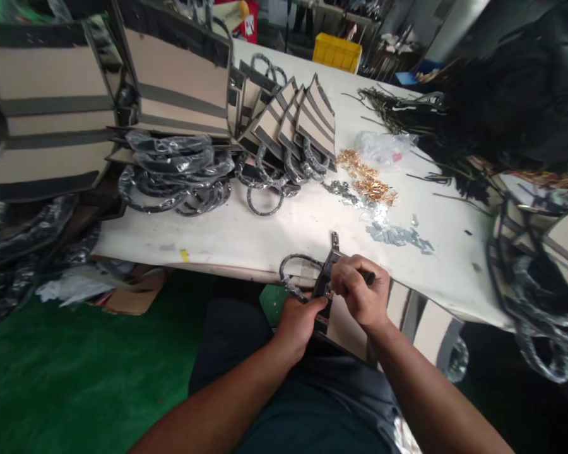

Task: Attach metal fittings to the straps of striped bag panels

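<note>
A beige and black bag panel (348, 325) lies across my lap against the table edge, a round plastic-wrapped handle (288, 274) at its left end. My left hand (299, 321) is closed on the panel's dark edge, thumb on top beside a small metal fitting (329, 294). Just above it, my right hand (363, 290) is curled tightly over the panel. Something dark shows at its fingers, too hidden to name. A dark strap tab with a metal piece (335, 239) sticks out beyond the panel's far edge.
The white table (218, 236) carries stacked bag panels (180, 94) with wrapped ring handles at left and centre. Gold fittings (372, 186), flat silver pieces (400, 235), a clear plastic bag (383, 148) and black straps (397, 116) lie right of centre. More panels (525, 252) stand at right.
</note>
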{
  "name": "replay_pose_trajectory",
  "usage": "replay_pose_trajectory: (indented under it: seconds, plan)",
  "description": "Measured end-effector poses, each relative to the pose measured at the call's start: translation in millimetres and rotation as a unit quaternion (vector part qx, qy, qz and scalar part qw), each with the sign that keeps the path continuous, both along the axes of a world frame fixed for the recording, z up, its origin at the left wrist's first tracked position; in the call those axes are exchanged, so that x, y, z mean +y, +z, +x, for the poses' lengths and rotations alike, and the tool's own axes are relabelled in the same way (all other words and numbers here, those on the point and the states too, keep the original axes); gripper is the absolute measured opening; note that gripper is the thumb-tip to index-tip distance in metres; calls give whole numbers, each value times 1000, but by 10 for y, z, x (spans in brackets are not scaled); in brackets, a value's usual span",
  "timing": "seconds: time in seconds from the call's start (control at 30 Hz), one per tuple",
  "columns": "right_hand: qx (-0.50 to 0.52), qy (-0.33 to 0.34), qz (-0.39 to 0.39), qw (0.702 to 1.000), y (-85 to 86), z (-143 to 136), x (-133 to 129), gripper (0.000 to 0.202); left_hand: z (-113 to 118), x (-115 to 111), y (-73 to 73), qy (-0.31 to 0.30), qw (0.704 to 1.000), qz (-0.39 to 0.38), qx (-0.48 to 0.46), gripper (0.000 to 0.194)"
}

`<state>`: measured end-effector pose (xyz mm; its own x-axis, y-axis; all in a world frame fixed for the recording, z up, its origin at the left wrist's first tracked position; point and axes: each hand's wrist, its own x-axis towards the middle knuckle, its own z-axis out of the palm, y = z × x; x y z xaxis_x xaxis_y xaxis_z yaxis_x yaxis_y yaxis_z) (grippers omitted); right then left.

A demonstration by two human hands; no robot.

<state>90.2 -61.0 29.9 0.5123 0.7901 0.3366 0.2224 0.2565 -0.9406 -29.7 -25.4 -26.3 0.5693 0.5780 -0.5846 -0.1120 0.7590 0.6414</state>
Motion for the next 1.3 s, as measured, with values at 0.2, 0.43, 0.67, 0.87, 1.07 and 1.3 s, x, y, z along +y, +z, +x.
replay_pose_trajectory:
  seconds: [0.2,0.43,0.67,0.87,1.07,1.3]
  plan:
    - [95,-43,54,993,-58,210,-118,35,-28,-22,-111,-40,999,4,30,36]
    - [204,-112,137,963,-53,379,34,34,-263,34,-28,-138,984,84,82,48]
    - [270,-128,163,940,-88,524,63,35,-718,178,152,29,729,632,262,48]
    - [323,-146,170,920,-47,615,74,33,-30,509,368,-194,507,822,170,52]
    - [424,-184,185,867,-72,722,127,32,333,847,198,-283,485,805,192,49]
    - [416,-180,181,873,-30,689,255,32,302,892,236,-300,483,799,197,48]
